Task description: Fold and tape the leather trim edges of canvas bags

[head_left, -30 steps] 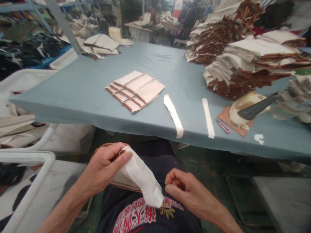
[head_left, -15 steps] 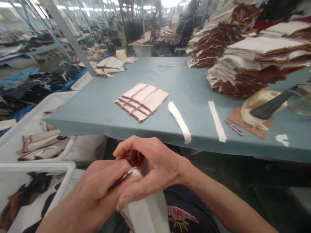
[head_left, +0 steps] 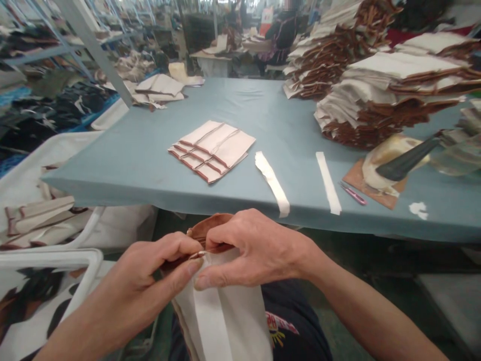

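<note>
Over my lap hangs a cream fabric piece with brown leather (head_left: 240, 306), a lighter strip running down its face. My left hand (head_left: 161, 271) pinches its upper edge between thumb and fingers. Close beside it, my right hand (head_left: 259, 250) grips the same edge, thumb on the cream side and fingers behind. Brown leather shows above and behind the fingertips. On the table ahead lies a small stack of cream panels with brown edges (head_left: 212, 150). To its right are a curled white strip (head_left: 272, 185) and a straighter white strip (head_left: 328, 183).
A pink-handled thread snipper (head_left: 353, 193) lies by a brown leather scrap (head_left: 389, 198) bearing a glue-stained pot with a dark handle (head_left: 406, 160). Tall piles of cream and brown pieces (head_left: 387, 105) stand on the blue table (head_left: 124, 165). White bins (head_left: 93, 260) hold pieces at left. A person (head_left: 280, 35) sits beyond.
My hands have spread slightly along the edge, and the piece is more unfolded, showing more cream face and brown leather. The view has shifted a little.
</note>
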A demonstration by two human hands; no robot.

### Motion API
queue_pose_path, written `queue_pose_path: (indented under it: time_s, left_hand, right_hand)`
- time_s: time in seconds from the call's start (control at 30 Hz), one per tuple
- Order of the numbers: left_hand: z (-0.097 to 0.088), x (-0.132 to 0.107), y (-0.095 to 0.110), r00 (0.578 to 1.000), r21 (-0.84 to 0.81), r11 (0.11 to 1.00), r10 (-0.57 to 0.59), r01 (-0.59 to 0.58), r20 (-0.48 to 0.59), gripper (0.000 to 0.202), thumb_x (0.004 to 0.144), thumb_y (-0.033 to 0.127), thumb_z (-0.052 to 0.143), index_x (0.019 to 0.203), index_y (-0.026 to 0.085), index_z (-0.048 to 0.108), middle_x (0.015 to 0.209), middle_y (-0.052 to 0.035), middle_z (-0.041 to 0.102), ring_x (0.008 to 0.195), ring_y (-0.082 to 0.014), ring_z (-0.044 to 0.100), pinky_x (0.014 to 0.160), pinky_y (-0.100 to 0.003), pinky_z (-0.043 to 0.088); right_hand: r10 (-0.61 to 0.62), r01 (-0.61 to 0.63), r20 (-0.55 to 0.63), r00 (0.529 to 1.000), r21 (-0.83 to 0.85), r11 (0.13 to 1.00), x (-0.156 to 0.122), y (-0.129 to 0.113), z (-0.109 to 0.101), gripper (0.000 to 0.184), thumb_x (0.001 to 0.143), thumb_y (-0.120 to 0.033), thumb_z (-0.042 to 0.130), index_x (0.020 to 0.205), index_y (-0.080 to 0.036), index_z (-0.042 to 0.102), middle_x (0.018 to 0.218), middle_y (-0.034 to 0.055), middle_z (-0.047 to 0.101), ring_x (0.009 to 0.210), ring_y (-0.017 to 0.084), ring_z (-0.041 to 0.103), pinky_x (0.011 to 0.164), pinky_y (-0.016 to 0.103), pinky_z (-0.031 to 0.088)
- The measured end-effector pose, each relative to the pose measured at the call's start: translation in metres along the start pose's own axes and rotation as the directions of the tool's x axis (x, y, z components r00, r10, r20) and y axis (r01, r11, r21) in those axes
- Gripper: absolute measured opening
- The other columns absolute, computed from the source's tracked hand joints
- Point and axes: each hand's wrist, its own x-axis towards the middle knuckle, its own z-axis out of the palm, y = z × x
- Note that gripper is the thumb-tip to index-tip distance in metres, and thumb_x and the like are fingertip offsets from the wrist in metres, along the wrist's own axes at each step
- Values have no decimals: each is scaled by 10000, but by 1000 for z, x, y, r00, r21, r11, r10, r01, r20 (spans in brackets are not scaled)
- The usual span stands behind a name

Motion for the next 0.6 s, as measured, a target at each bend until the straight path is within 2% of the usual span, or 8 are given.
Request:
queue_pose_path:
  time_s: [0.2,0.33,0.4,0.5,0.6]
  left_hand:
    - [-1,1,5,994,30,998,53,-51,-93,176,950,289,639,816,254,747,686,46,741,551,-124,683,491,-176,462]
    - [-1,1,6,988,38,996,84,-80,-127,185,914,232,620,766,256,728,641,56,703,511,-116,653,477,-182,449]
    - [0,1,5,986,36,994,108,-104,-128,191,923,211,615,771,261,720,650,65,702,520,-105,658,497,-176,452]
    - [1,-1,0,982,66,988,148,-141,-119,179,955,187,600,839,263,712,703,73,724,559,-90,679,537,-162,460]
    - [6,-5,-6,969,163,967,217,-196,-122,175,1003,166,567,906,259,680,745,59,739,589,-107,694,586,-183,477]
  right_hand:
    - [-32,32,-9,999,56,998,3,-4,4,350,926,-307,771,690,-209,532,618,-93,431,554,82,390,576,253,260]
    - [7,0,-76,997,91,996,4,-1,16,198,830,-122,640,678,-208,547,626,-80,494,550,84,404,567,240,283]
    - [22,-11,-105,994,104,994,4,1,20,159,792,-113,605,679,-207,546,634,-75,516,548,84,403,566,235,291]
    - [17,-8,-124,992,70,998,5,2,25,151,808,-151,586,682,-209,526,649,-61,537,560,90,418,574,244,293]
    - [4,0,-242,970,15,1000,6,2,35,160,784,-160,555,657,-214,475,615,-57,511,549,93,409,591,262,303]
